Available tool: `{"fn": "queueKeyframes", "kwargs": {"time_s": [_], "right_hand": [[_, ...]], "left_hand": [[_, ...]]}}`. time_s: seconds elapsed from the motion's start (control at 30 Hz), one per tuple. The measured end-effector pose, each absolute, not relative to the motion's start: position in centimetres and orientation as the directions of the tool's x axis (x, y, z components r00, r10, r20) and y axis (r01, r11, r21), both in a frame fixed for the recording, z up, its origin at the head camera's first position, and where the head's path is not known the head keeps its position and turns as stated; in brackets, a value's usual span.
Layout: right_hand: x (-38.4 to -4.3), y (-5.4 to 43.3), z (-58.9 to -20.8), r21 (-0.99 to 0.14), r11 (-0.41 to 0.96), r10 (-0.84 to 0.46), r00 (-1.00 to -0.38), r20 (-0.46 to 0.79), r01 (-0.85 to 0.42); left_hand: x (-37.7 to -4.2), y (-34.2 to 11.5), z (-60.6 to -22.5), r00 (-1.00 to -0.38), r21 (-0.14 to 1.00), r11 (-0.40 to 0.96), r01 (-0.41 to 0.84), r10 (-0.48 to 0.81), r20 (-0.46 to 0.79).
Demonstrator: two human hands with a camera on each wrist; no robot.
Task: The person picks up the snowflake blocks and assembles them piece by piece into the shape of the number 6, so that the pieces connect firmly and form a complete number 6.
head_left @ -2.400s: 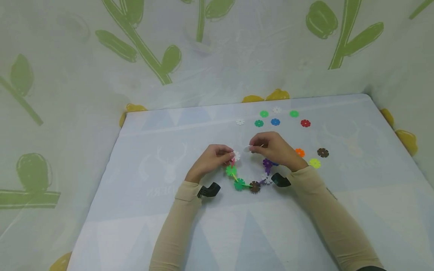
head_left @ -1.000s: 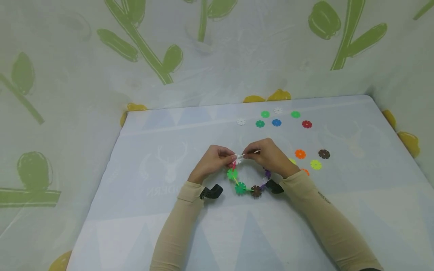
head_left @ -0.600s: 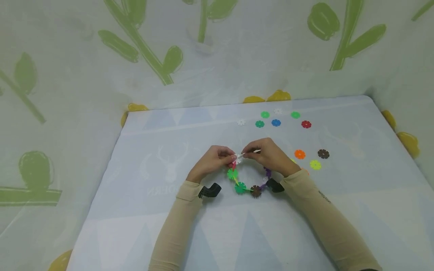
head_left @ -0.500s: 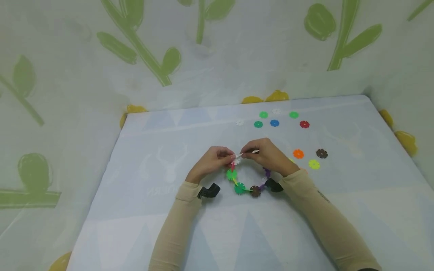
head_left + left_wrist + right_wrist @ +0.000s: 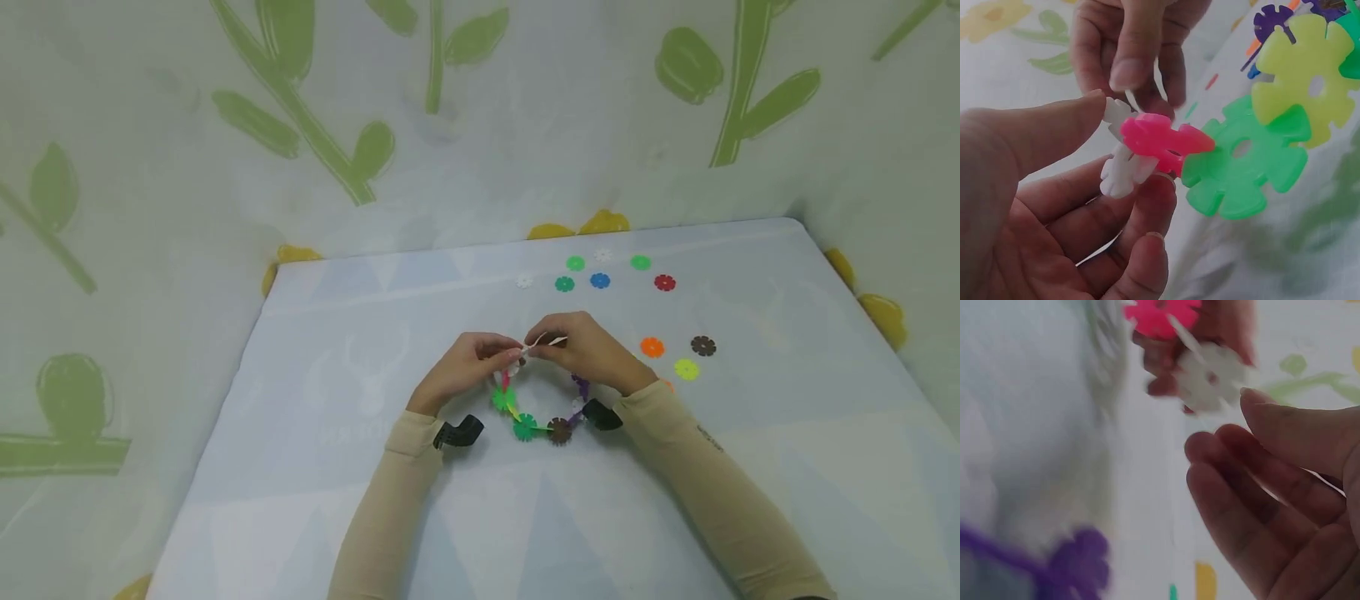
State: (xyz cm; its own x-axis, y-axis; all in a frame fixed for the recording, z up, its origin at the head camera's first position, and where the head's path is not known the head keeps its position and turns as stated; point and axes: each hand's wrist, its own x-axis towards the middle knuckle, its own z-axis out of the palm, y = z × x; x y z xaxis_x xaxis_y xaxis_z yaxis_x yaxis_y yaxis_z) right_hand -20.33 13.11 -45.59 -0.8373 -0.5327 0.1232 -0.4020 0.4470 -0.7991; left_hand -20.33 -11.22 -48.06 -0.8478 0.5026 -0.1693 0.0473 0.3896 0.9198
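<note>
A curved chain of notched snowflake discs [image 5: 559, 431] lies before me, in green, yellow, brown, purple and other colours. At its far left end my left hand [image 5: 472, 367] pinches white discs between thumb and fingers. Seen from the left wrist, a pink disc [image 5: 1166, 140] links these whites to a light green disc [image 5: 1247, 156]. My right hand [image 5: 588, 354] is close beside the left one. In the right wrist view its thumb and fingers stand apart, thumb tip right at the edge of an end white disc [image 5: 1210, 378], which meets another white disc seen edge-on.
Loose discs lie toward the back of the table, among them a blue disc [image 5: 600, 281] and a red disc [image 5: 664, 283]. Right of my right hand are an orange disc [image 5: 652, 347], a brown disc [image 5: 703, 346] and a yellow disc [image 5: 686, 369]. A leaf-patterned curtain rises behind.
My right hand has brought a white disc leftward to the white disc in my left hand. The right fingers now stand apart from it. The head view has tilted slightly.
</note>
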Motion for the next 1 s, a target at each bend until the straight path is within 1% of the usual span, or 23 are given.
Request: {"fn": "queueKeyframes", "kwargs": {"time_s": [0.1, 0.23, 0.33, 0.43, 0.5, 0.63, 0.73, 0.83, 1.0], "right_hand": [[-20.7, 14.8, -44.8, -0.768, 0.530, -0.431, -0.894, 0.123, -0.361], [-21.2, 18.5, -43.5, -0.743, 0.608, -0.253, -0.955, 0.155, -0.281], [-21.2, 21.7, -42.6, -0.749, 0.631, -0.115, -0.979, 0.166, -0.201], [-20.8, 24.8, -42.5, -0.743, 0.661, -0.008, -0.991, 0.132, -0.104], [-20.3, 26.7, -43.0, -0.721, 0.692, 0.039, -0.995, 0.093, -0.041], [-19.3, 29.9, -44.5, -0.655, 0.755, 0.056, -0.998, 0.017, 0.031], [-18.6, 31.3, -45.7, -0.617, 0.786, 0.017, -0.998, -0.058, 0.049], [-18.4, 31.9, -46.6, -0.573, 0.818, -0.031, -0.992, -0.123, 0.046], [-18.7, 31.5, -47.4, -0.518, 0.856, -0.081, -0.985, -0.149, 0.008]], "left_hand": [[-20.5, -11.3, -48.1, -0.850, 0.912, 0.408, 0.044, 0.496, -0.180], [-20.7, -11.5, -48.4, -0.847, 0.907, 0.420, 0.019, 0.490, -0.209], [-20.8, -11.5, -48.7, -0.847, 0.913, 0.408, 0.013, 0.490, -0.206], [-20.8, -11.6, -48.8, -0.852, 0.918, 0.396, 0.003, 0.481, -0.204], [-20.9, -11.6, -48.8, -0.857, 0.919, 0.395, 0.000, 0.474, -0.203], [-21.1, -11.8, -48.6, -0.860, 0.917, 0.398, 0.008, 0.471, -0.198], [-21.3, -11.9, -48.5, -0.856, 0.918, 0.397, 0.008, 0.477, -0.199], [-21.4, -12.1, -48.4, -0.854, 0.921, 0.389, 0.001, 0.479, -0.202], [-21.4, -12.1, -48.4, -0.851, 0.922, 0.387, -0.010, 0.481, -0.211]]}}
